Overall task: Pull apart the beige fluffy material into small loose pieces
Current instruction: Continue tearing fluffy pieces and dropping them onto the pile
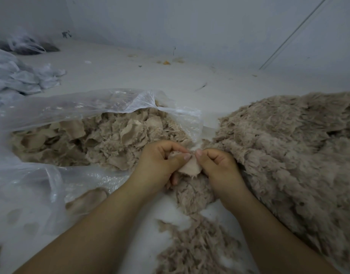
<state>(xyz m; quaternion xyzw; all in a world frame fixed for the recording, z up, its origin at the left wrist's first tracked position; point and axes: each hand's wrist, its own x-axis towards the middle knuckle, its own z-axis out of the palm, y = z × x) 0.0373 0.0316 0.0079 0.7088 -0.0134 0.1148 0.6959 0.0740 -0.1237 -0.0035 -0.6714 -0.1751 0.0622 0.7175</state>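
A small piece of beige fluffy material [190, 167] sits between my hands, its smooth backing turned up. My left hand [160, 163] pinches its left edge between thumb and curled fingers. My right hand [215, 165] pinches its right edge the same way, thumbs almost touching. A large heap of beige fluffy material [288, 147] spreads out to the right. Several torn pieces [103, 139] fill an open clear plastic bag [51, 115] on the left. More loose shreds [198, 244] lie below my hands, between my forearms.
The work surface is a pale floor or table [150, 76] bounded by a wall at the back. Crumpled plastic bags [22, 78] lie at the far left. Small scraps [166, 62] dot the far surface. A thin rod [288, 36] leans at the upper right.
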